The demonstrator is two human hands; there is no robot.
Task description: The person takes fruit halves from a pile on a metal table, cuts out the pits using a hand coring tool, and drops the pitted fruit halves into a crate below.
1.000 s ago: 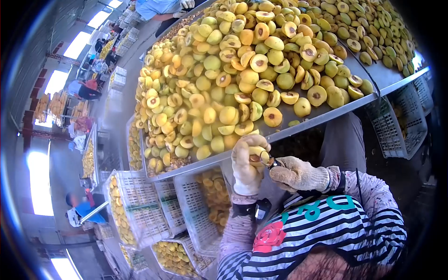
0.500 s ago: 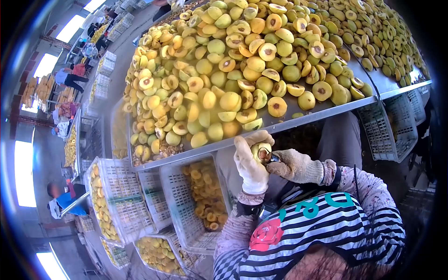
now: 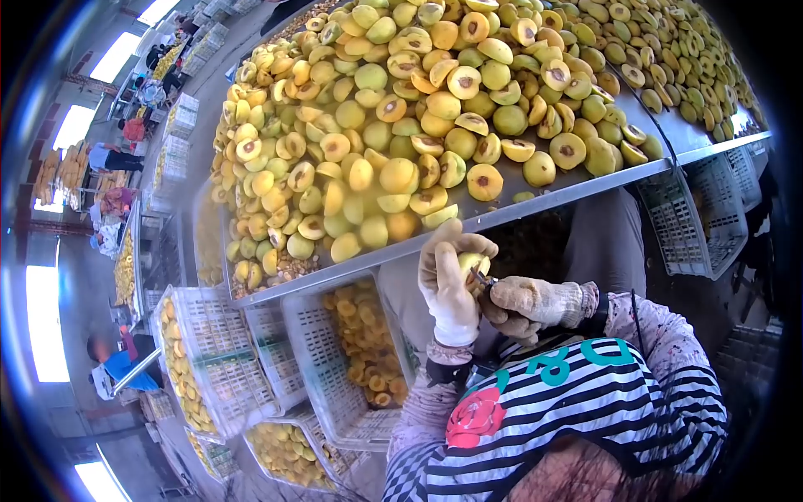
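Note:
My gloved left hand (image 3: pixel 449 280) is closed around a yellow-green fruit half (image 3: pixel 474 266) just below the metal table's front edge. In my gloved right hand (image 3: pixel 527 306) is a small dark-handled tool (image 3: pixel 488 281), its metal tip against the cut face of that fruit. The tool's tip is partly hidden by the fingers and the fruit. Above both hands, a large heap of halved yellow and green fruit (image 3: pixel 368 117) covers the metal table (image 3: pixel 535 203). Several halves near the edge show brown centres.
Below the table at left stand white plastic crates (image 3: pixel 322 368) of fruit halves. More crates (image 3: pixel 682 222) stand under the table at right. Another person (image 3: pixel 125 364) in blue is at far left, and several people work at tables in the background.
The fruit half has turned in my left hand, so its cut face shows less. My right hand's fingers have shifted around the tool. The camera view has moved slightly.

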